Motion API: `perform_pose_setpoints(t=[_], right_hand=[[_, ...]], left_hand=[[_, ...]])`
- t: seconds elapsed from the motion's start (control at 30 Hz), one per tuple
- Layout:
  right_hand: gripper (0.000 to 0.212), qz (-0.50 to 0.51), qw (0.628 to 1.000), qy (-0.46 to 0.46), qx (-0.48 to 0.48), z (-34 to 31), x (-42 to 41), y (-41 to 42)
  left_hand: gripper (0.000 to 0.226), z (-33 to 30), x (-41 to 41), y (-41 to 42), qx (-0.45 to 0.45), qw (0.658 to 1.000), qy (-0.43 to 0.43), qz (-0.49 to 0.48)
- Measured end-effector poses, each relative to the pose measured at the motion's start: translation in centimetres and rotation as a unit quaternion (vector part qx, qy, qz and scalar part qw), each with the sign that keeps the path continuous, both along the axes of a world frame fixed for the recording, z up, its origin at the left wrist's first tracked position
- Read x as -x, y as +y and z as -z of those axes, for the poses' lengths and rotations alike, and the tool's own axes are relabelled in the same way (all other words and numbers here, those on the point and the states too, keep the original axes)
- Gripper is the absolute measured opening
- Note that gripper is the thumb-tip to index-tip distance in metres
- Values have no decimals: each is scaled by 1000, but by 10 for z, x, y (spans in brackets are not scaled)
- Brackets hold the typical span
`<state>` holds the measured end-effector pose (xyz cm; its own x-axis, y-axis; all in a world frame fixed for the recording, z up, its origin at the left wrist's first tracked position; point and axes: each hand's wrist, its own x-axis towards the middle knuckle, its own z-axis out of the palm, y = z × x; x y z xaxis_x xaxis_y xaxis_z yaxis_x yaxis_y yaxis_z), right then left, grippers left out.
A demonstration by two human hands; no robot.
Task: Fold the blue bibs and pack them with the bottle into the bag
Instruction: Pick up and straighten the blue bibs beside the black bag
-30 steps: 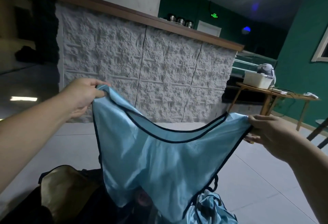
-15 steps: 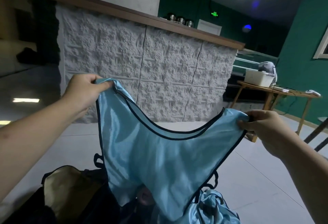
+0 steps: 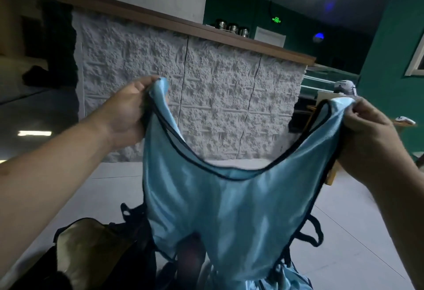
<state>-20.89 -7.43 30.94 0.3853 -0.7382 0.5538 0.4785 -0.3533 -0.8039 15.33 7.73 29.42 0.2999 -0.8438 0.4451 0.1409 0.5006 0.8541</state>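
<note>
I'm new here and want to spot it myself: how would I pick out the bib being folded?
Start at the white textured counter front. Held up before it hangs a light blue bib with dark trim, the left hand and right hand each gripping a shoulder strap. Unlike the crumpled blue bib lying below, it is spread wide in the air.

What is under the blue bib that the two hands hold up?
Below the held bib lie a dark open bag and more blue fabric. A dark rounded object shows partly; the bib covers the rest.
</note>
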Motion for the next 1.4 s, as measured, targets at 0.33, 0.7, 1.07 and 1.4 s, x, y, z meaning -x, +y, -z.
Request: perform_pose_setpoints(t=[0.33, 0.7, 1.07, 1.4], right_hand=[[36, -95, 984, 135, 69, 42, -81, 42], [21, -261, 950, 169, -5, 45, -75, 44], [20, -177, 969, 171, -19, 53, -92, 55], [16, -157, 970, 181, -29, 39, -89, 59]], left_hand=[[23, 43, 97, -33, -52, 982, -178, 33], [30, 57, 89, -34, -81, 988, -105, 80], [18, 59, 96, -41, -7, 984, -144, 102], [83, 67, 95, -49, -31, 983, -178, -46]])
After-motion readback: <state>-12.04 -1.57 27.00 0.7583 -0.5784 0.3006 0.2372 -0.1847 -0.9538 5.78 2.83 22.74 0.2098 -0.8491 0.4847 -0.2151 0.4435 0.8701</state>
